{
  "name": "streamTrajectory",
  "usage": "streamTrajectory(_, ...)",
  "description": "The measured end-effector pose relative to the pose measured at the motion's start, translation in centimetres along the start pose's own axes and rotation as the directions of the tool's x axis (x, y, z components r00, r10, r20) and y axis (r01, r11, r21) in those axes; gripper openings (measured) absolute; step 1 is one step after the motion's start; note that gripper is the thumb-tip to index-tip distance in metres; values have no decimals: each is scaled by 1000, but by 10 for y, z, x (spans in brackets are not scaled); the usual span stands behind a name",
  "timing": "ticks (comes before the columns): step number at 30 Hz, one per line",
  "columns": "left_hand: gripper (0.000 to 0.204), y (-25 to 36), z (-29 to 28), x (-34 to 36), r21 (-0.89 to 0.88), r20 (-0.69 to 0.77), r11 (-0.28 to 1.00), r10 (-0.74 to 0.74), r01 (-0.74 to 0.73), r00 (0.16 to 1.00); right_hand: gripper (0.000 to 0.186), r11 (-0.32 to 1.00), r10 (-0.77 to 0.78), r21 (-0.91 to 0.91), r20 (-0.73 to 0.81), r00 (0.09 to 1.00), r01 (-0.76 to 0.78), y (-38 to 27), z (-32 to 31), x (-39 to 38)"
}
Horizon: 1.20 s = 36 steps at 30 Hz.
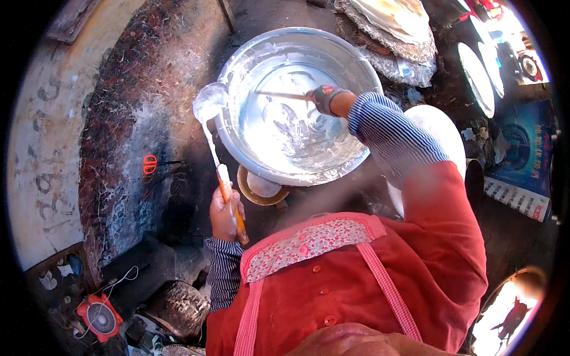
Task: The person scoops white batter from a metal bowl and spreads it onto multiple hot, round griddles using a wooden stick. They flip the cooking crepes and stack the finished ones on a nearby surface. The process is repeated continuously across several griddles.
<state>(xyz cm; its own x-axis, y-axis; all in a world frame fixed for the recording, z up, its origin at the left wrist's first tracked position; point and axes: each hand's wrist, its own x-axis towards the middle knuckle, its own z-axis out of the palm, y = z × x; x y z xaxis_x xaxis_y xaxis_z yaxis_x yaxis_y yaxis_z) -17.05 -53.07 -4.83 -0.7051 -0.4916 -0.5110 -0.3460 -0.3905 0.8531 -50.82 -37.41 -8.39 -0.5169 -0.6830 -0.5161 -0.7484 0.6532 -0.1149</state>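
Observation:
My left hand [225,215] is closed round the orange handle of a ladle [210,102]. White batter coats the ladle's shaft, and its bowl rests against the left rim of a large metal basin [223,127]. Wet white batter [309,139] is smeared over the basin's floor and walls. Over the basin, my right hand [326,99] grips a thin stick [281,95] that points left. Something dark and patterned covers part of that hand. A small brownish-yellow bowl [244,188] with white contents sits just below the basin, near my left hand.
Stacked round, flat sheets [392,21] lie at the far right. A white round container [442,127] stands under my right arm. Orange loop handles [149,164] lie on the stained surface at left. A red fan [101,317] with a cord stands lower left; a blue printed package [522,145] is at right.

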Motion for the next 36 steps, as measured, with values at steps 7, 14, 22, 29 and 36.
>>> streamTrajectory(7, 35, 14, -12, 8, 174, -15, 984, -24, 26, 1000, 38, 963, 260, 112, -144, 955, -245, 59, -16, -21)
streamTrajectory(14, 37, 28, -3, 61, 554, -10, 832, -44, 42, 999, 32, 983, -107, -140, 104, 989, 121, 12, -14, -68)
streamTrajectory(22, 29, 9, 45, 174, 995, 30, 98, 73, -37, 997, 49, 995, -77, -71, -84, 993, 71, 106, 105, -136)
streamTrajectory(29, 28, 19, 56, 116, 972, 96, -184, -247, -144, 964, 45, 596, 374, 754, 43, 926, -276, 2, 46, -232)
streamTrajectory(36, 29, 36, 71, 131, 966, 241, -80, -63, -246, 968, 46, 689, 502, 661, -137, 854, -298, 8, 55, -259)
